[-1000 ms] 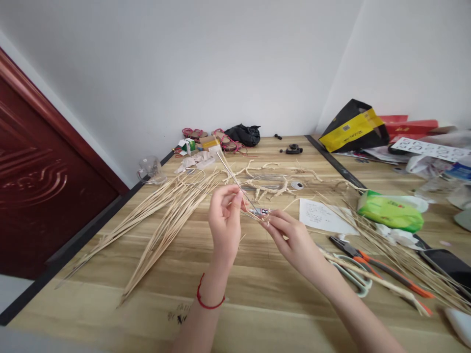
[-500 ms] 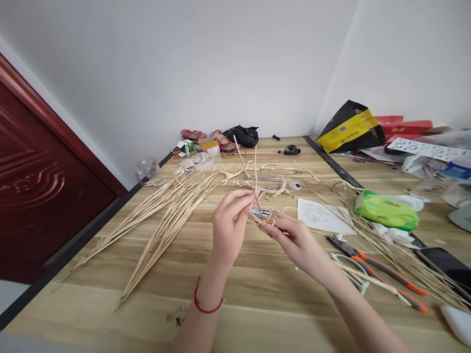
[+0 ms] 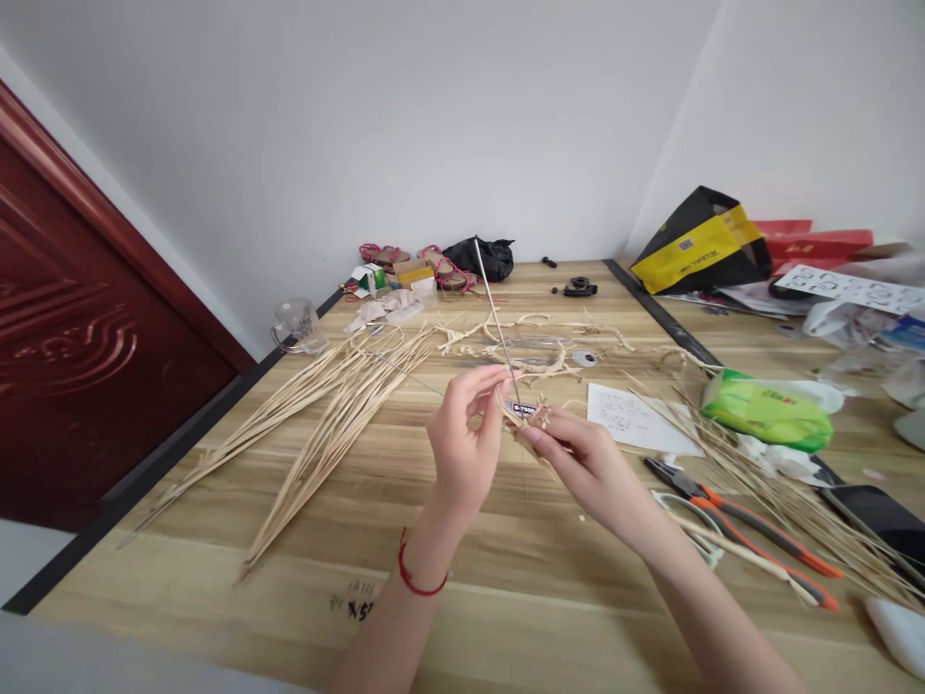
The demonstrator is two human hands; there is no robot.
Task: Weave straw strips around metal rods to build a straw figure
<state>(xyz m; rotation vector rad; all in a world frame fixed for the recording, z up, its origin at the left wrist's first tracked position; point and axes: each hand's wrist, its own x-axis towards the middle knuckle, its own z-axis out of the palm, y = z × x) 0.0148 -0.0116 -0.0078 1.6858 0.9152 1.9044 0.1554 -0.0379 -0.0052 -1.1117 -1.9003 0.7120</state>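
My left hand [image 3: 466,434], with a red cord at the wrist, is closed, its thumb and fingertips pinching a pale straw strand [image 3: 510,418]. My right hand [image 3: 582,458] is closed on a small woven straw piece [image 3: 539,420] just beside it; fingers cover much of this piece. A thin metal rod [image 3: 492,306] rises from between the hands, tilted to the left, and its lower end is hard to make out. Behind the fingertips shows a dark label marked B-7000 [image 3: 523,410].
Long straw bundles [image 3: 325,443] lie at left near a glass mug [image 3: 298,326]. Twisted straw pieces [image 3: 535,359] lie beyond the hands. At right are a written paper [image 3: 636,420], orange-handled pliers [image 3: 752,525], scissors [image 3: 698,540], more straw [image 3: 780,492] and a green tissue pack [image 3: 767,410].
Both hands and the rod appear slightly farther right, as the whole view has shifted a little. A straw strand that stood upright beside the rod no longer shows there.
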